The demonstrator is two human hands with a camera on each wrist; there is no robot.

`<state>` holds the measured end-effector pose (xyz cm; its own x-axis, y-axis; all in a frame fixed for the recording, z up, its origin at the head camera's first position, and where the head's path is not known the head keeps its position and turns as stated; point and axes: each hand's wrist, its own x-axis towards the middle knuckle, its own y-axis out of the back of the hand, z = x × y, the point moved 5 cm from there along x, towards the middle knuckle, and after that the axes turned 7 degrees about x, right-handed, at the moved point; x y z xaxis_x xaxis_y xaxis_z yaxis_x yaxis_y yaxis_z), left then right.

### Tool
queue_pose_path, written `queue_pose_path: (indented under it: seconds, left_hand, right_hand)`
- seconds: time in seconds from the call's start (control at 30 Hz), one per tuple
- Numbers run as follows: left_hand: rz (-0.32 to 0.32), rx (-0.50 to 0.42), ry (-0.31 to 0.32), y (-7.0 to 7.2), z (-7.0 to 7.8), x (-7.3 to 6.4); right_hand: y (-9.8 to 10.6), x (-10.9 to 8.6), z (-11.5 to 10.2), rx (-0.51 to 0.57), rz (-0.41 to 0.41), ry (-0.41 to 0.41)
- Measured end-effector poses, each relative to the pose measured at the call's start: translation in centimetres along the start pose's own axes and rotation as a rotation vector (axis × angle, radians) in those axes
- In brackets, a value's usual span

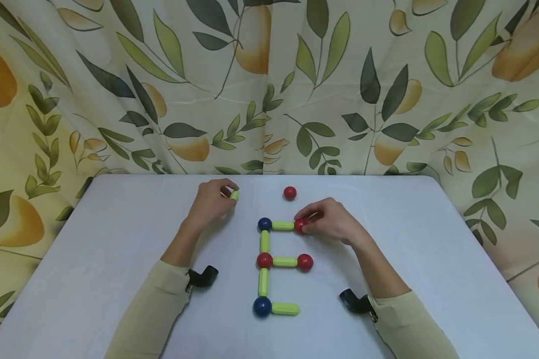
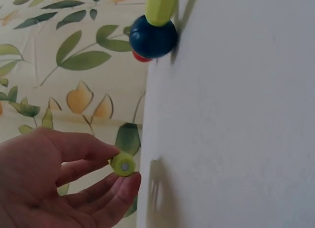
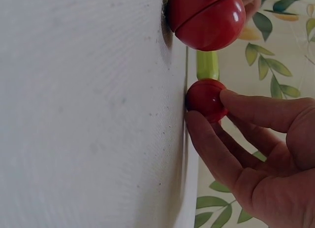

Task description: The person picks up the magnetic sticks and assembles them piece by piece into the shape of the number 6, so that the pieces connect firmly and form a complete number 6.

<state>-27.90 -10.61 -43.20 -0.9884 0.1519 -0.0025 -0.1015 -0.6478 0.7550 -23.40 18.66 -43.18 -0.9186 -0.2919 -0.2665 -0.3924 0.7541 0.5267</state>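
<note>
My left hand (image 1: pixel 210 202) pinches a yellow-green rod (image 2: pixel 123 164) between thumb and fingertips, above the table's far part; a small metal disc shows on the rod's end. With thumb and fingers my right hand (image 1: pixel 334 219) grips a red ball (image 3: pixel 206 100) at the right end of the top rod (image 1: pixel 283 226). That rod joins a blue ball (image 1: pixel 265 224) at the upper left corner. Below it, rods run down through a red ball (image 1: pixel 264 260) to a blue ball (image 1: pixel 262 306). The middle branch ends in another red ball (image 1: pixel 305 262); the bottom rod (image 1: pixel 285 308) has a bare right end.
A loose red ball (image 1: pixel 289 193) lies near the far edge of the white table (image 1: pixel 377 199), beyond the assembled balls and rods. A curtain (image 1: pixel 305 99) with leaves and fruit hangs behind the table. Black wrist devices (image 1: pixel 203 276) sit at both sleeves.
</note>
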Motion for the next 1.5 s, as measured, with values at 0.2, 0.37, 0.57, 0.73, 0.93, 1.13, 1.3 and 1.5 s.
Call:
queue_pose_path:
  seconds: [0.2, 0.37, 0.57, 0.73, 0.93, 1.13, 1.3, 1.5]
  left_hand:
    - [-0.016, -0.085, 0.019, -0.1, 1.3, -1.0]
    - [-0.021, -0.144, 0.025, -0.4, 2.7, -2.1]
    - [-0.053, -0.182, 0.042, -1.1, 4.5, -3.7]
    - [-0.073, -0.196, 0.069, -1.8, 5.9, -4.9]
    - [-0.088, -0.24, 0.074, -2.6, 7.1, -6.2]
    - [-0.16, -0.317, 0.071, -3.8, 8.1, -7.7]
    - [-0.229, -0.351, 0.069, -5.1, 9.0, -8.9]
    - [-0.278, -0.311, 0.063, -6.5, 9.9, -9.9]
  right_hand:
    - [0.0, 0.0, 0.0, 0.014, 0.0, -0.008]
    - [0.0, -0.1, 0.0, 0.02, 0.001, -0.013]
    - [0.0, 0.0, 0.1, 0.024, 0.001, -0.015]
    - [-0.1, 0.0, 0.2, 0.025, -0.002, -0.015]
    - [0.0, 0.0, 0.1, 0.018, -0.002, -0.006]
    - [0.0, -0.1, 0.0, 0.018, -0.009, 0.002]
    - [0.1, -0.1, 0.0, 0.024, -0.014, 0.006]
    - [0.1, -0.1, 0.0, 0.021, -0.01, 0.005]
